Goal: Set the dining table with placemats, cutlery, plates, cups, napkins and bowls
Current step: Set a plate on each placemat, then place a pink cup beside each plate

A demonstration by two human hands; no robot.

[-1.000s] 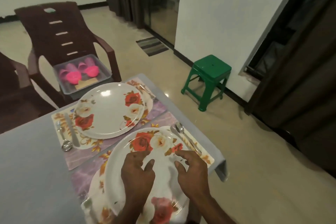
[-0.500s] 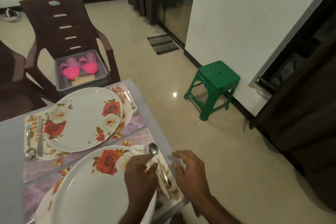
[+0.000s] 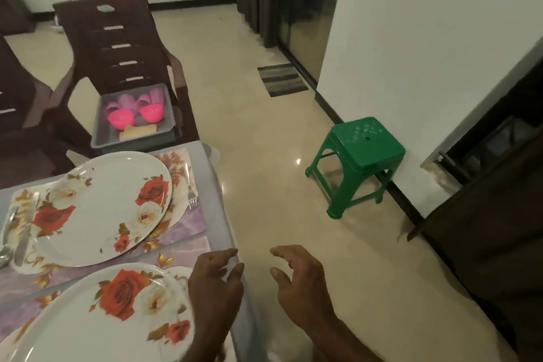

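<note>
Left hand [image 3: 216,288]: lower centre, over the table's right edge, fingers loosely spread, grasping nothing.
Right hand [image 3: 302,276]: lower centre-right, above the floor, fingers relaxed, released.
Near plate [image 3: 97,317]: lower left, on a placemat [image 3: 182,253].
Far plate [image 3: 97,206]: left, with a fork [image 3: 191,194] beside it.
Tray [image 3: 133,139]: upper left, on a chair, with 2 pink bowls [image 3: 120,119].

My grey table [image 3: 219,214] carries two purple floral placemats, far [image 3: 188,222] and near [image 3: 176,256], side by side.
</note>
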